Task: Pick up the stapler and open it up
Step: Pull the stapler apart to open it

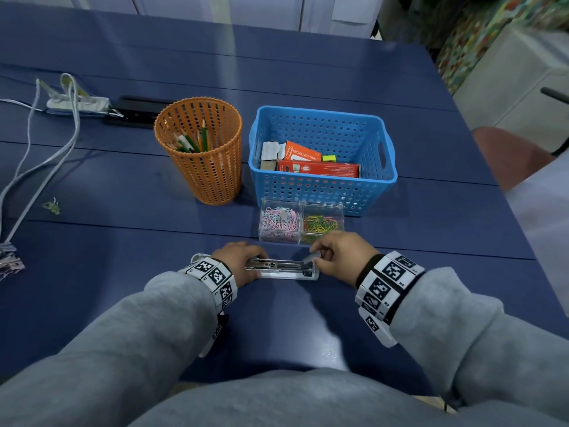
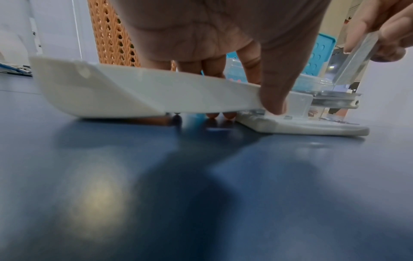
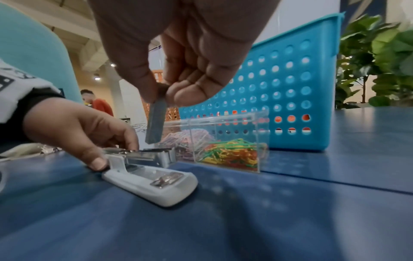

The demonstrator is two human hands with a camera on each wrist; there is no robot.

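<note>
While the stapler [image 1: 283,269] lies opened flat on the blue worktop [image 1: 277,322] nearest the person, its white lid swung out to the left and its metal magazine exposed, the left hand [image 1: 238,261] curls over its hinge end with the thumb pressed at the near side, and the right hand [image 1: 338,254] hangs just above its front end, thumb and fingers pinching a grey strip of staples [image 3: 156,121]. Just beyond the stapler sits a clear two-part box of paper clips [image 1: 301,223], and farther behind that stand a blue basket [image 1: 323,192] holding small boxes and, to the basket's left, an orange mesh cup [image 1: 200,149] of pencils.
</note>
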